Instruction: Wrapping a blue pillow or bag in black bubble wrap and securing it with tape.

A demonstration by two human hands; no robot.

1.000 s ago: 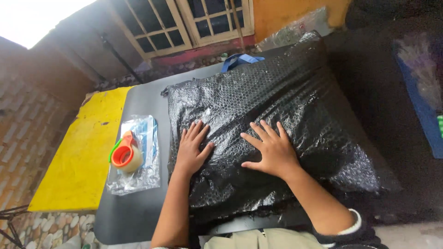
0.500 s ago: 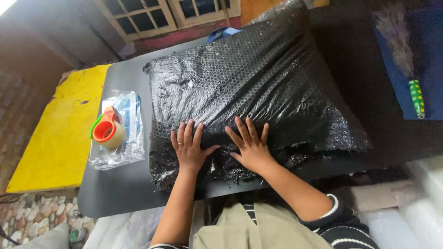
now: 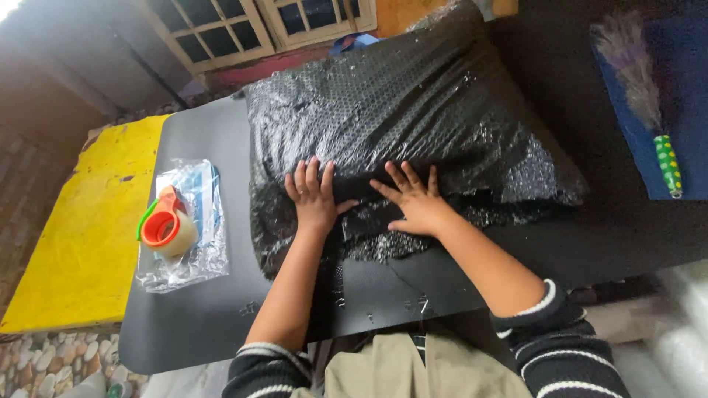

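While both palms press flat with fingers spread, the left hand [image 3: 316, 197] and the right hand [image 3: 414, 204] rest side by side on the near edge of a large bundle wrapped in black bubble wrap [image 3: 413, 118]; neither hand grips anything, each lying open on the wrap with its thumb turned toward the other. Sleeves striped dark and white cover the forearms near the elbows at the near edge of the view. Under the hands the wrap is wrinkled and folded over on itself, its near hem lying loose and crumpled on the black tabletop [image 3: 206, 324]. Farther from the hands the wrap pulls tighter over a bulky, pillow-like mass, its rows of small bubbles catching the light as glossy highlights. It takes up the middle of the tabletop and reaches to the far edge. Left of the left hand, well apart from the bundle, a tape dispenser with an orange hub and a green handle [image 3: 164, 225] sits on a clear plastic packet [image 3: 193, 259]. Beyond that, farther left, lies a yellow board [image 3: 81, 221]. Off to the right, a feather duster with a green dotted handle [image 3: 649, 103] lies on a blue mat [image 3: 697, 88].
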